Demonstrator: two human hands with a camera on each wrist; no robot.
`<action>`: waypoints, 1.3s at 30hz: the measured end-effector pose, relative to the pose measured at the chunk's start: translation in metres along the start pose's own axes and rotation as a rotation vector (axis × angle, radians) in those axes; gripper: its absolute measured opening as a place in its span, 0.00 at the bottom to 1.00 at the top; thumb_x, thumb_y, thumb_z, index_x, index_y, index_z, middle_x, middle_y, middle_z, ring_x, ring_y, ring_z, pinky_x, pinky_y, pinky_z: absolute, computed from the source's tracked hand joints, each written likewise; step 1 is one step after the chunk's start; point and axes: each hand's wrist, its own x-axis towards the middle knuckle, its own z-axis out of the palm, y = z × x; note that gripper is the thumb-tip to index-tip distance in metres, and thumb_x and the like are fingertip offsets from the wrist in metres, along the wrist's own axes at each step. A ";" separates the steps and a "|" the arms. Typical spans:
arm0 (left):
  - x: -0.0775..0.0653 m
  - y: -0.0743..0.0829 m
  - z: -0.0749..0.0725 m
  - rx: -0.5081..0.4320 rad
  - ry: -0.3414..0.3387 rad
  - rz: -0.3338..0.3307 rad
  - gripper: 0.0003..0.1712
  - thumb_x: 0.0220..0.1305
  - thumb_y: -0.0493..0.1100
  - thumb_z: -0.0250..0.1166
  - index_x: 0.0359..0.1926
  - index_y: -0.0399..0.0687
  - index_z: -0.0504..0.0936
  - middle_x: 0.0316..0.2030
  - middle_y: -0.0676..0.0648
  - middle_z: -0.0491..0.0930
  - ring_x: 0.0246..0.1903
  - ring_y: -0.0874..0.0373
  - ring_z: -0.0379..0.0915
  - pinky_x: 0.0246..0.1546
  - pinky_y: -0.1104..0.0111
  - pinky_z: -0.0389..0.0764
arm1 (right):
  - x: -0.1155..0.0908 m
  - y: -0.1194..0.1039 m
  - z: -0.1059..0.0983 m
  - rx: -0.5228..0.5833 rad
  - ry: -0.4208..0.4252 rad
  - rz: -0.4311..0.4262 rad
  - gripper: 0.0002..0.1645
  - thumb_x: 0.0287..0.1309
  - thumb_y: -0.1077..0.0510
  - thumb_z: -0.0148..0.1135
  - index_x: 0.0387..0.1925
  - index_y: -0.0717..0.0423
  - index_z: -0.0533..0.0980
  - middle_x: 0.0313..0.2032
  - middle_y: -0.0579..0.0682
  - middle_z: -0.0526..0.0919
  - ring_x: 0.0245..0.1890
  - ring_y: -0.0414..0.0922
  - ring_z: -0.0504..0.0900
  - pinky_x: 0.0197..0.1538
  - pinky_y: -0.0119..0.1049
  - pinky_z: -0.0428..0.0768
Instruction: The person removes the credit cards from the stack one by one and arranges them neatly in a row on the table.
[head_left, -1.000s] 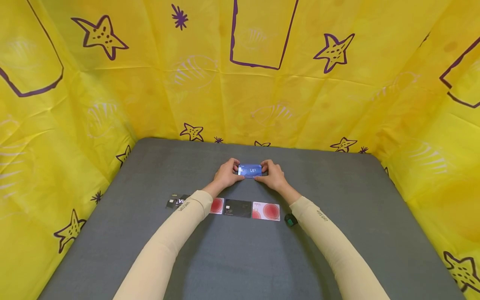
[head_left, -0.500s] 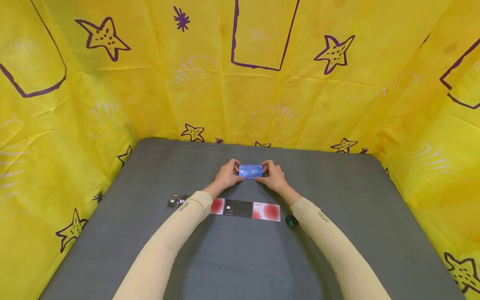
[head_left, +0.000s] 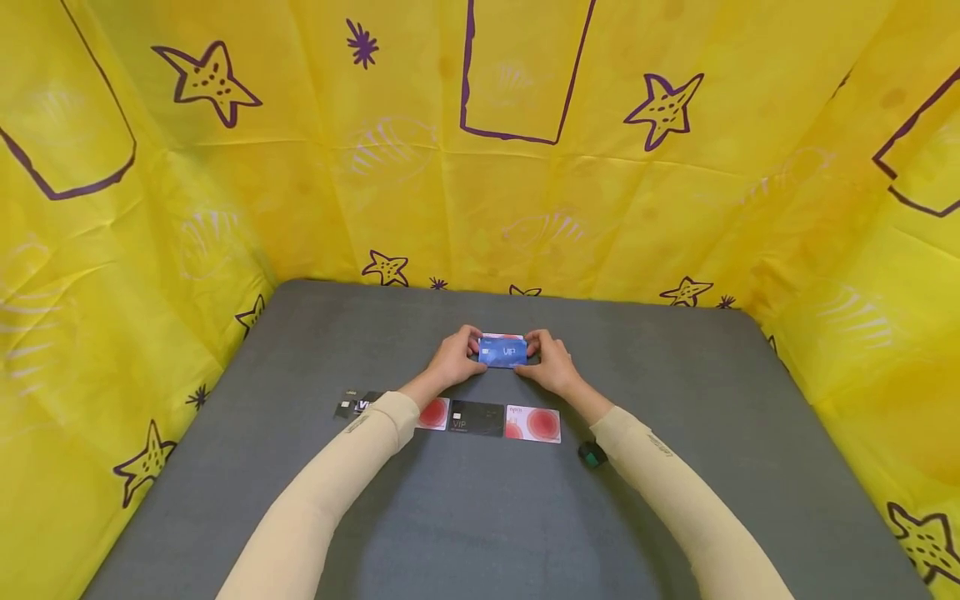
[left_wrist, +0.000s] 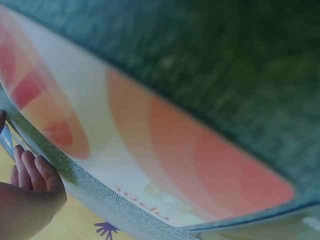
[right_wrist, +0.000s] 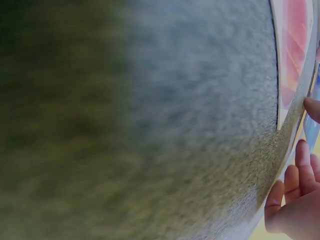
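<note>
A blue VIP card (head_left: 503, 353) is held level between my two hands at the far middle of the table. My left hand (head_left: 454, 357) pinches its left end, thumb at the near corner and fingers at the far one. At the right end, my right hand (head_left: 552, 363) grips it the same way. Behind its far edge shows a strip of a white and red card (head_left: 501, 337). In the right wrist view the hand (right_wrist: 297, 197) has its fingers bent near the card's edge; a blue sliver shows beside it.
Nearer me runs a row of cards: a dark one (head_left: 348, 404) at the left, a red-circled one (head_left: 433, 413) partly under my left sleeve, a black VIP card (head_left: 477, 418) and a white-red card (head_left: 533, 423). A small black and green object (head_left: 592, 454) sits by my right forearm.
Both hands have shifted slightly nearer me with the blue card. The strip of white and red card now shows behind its far edge.
</note>
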 end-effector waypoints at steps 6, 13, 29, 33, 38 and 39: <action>-0.006 0.003 0.002 0.003 -0.019 -0.006 0.31 0.49 0.34 0.75 0.54 0.39 0.73 0.38 0.44 0.77 0.39 0.51 0.72 0.47 0.61 0.74 | -0.008 0.003 -0.003 0.023 -0.017 -0.001 0.34 0.50 0.57 0.75 0.55 0.61 0.68 0.40 0.54 0.78 0.42 0.51 0.68 0.45 0.41 0.66; -0.014 0.008 0.003 0.015 -0.043 -0.003 0.31 0.49 0.35 0.76 0.54 0.39 0.72 0.38 0.46 0.76 0.39 0.52 0.71 0.46 0.64 0.74 | -0.020 0.004 -0.005 0.041 -0.008 -0.044 0.33 0.49 0.59 0.75 0.54 0.63 0.68 0.39 0.55 0.79 0.41 0.52 0.69 0.45 0.41 0.68; -0.029 0.018 0.010 -0.057 -0.069 0.068 0.31 0.47 0.32 0.77 0.51 0.36 0.73 0.34 0.46 0.75 0.36 0.54 0.72 0.44 0.65 0.74 | -0.048 0.010 -0.013 0.092 -0.001 -0.071 0.33 0.48 0.60 0.75 0.53 0.62 0.69 0.38 0.54 0.78 0.39 0.50 0.70 0.44 0.40 0.67; -0.032 0.020 0.013 -0.083 -0.068 0.085 0.30 0.46 0.32 0.77 0.51 0.37 0.73 0.34 0.47 0.76 0.35 0.55 0.72 0.43 0.65 0.75 | -0.054 0.012 -0.016 0.106 -0.003 -0.057 0.33 0.48 0.60 0.76 0.54 0.61 0.69 0.38 0.53 0.77 0.38 0.49 0.70 0.43 0.38 0.68; -0.036 0.024 0.016 -0.094 -0.079 0.102 0.30 0.46 0.32 0.77 0.50 0.39 0.73 0.33 0.48 0.77 0.34 0.56 0.73 0.43 0.66 0.75 | -0.064 0.013 -0.021 0.129 -0.006 -0.052 0.33 0.48 0.61 0.75 0.54 0.63 0.69 0.38 0.55 0.78 0.37 0.49 0.71 0.42 0.37 0.69; -0.037 0.025 0.017 -0.093 -0.080 0.105 0.30 0.46 0.32 0.77 0.50 0.39 0.73 0.33 0.48 0.77 0.34 0.56 0.73 0.42 0.66 0.75 | -0.065 0.013 -0.021 0.131 -0.007 -0.050 0.33 0.48 0.61 0.75 0.54 0.63 0.69 0.39 0.55 0.78 0.37 0.49 0.71 0.42 0.37 0.69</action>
